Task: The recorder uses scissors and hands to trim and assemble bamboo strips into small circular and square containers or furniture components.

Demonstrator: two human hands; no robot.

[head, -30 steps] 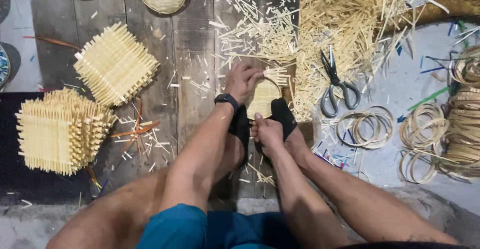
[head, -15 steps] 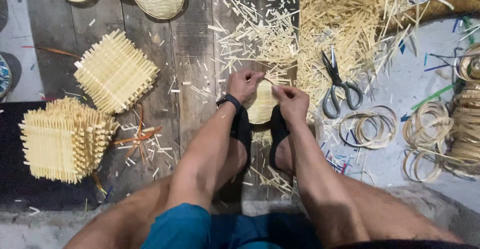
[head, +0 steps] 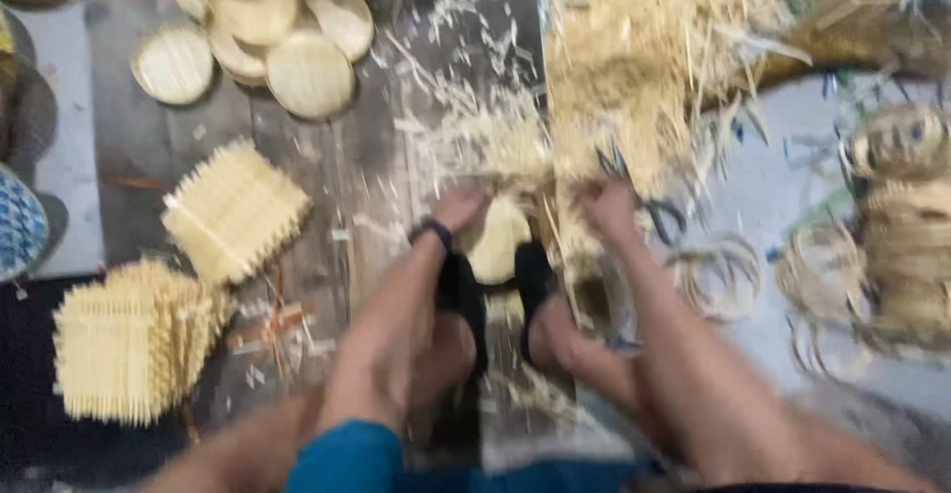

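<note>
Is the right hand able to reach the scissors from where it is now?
Probably yes. The right hand is just beside the scissors, with only loose bamboo strips lying around them; the blur hides finer details.

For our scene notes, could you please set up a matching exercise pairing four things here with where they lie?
Things:
1. round woven discs
2. square woven mats
3. coiled rings
4. small round weave

Places:
A. right of the right hand
B. between the two hands, above the feet
C. top left on the boards
D. left of the left hand

Pairs: 1-C, 2-D, 3-A, 4-B
</note>
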